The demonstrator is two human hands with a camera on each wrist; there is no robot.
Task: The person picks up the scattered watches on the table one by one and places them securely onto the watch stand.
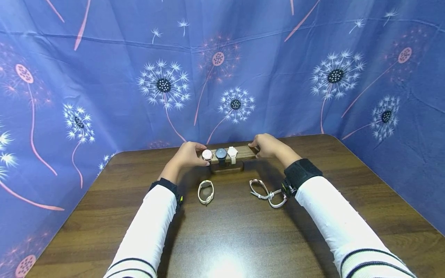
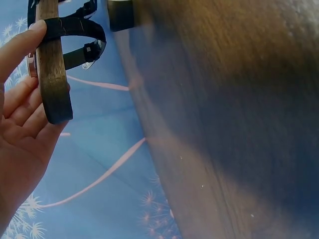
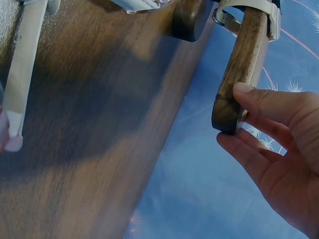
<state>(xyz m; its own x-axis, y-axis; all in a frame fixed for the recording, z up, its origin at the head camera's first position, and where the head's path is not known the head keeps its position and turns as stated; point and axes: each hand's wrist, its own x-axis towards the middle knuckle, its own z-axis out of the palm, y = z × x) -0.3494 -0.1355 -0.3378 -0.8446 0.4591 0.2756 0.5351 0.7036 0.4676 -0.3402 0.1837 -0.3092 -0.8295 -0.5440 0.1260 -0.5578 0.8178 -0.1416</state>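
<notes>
Both grips hold the same wooden bar (image 1: 245, 151), which is located near the middle of the far edge of the table (image 1: 226, 231), over a dark base (image 1: 227, 167). The left grip (image 1: 187, 155) is closed around the left end of the bar. In the left wrist view, its thumb lies where a black strap crosses the wood, and the other fingers are on the opposite side, with the bar's end reaching past the thumb. The right grip (image 1: 267, 146) pinches the right end: the thumb is on one face, the fingers stay behind and at the tip of the wood.

Three watches are put around the bar, all closer to the left grip. The rose-coloured watch (image 1: 207, 155) is just beside the left fingers, then comes the black watch (image 1: 221, 153), then the white watch (image 1: 232, 151). Between this last one and the right grip there is a bare piece of wood. I cannot tell whether the base is supporting the bar.

On the table, nearer to the near edge than the base, one pale band (image 1: 206, 192) lies on the left side. On the right side, two light bands (image 1: 259, 189) lie close together, near the right wrist. Behind the far edge hangs a blue curtain (image 1: 278, 96) with dandelions.
</notes>
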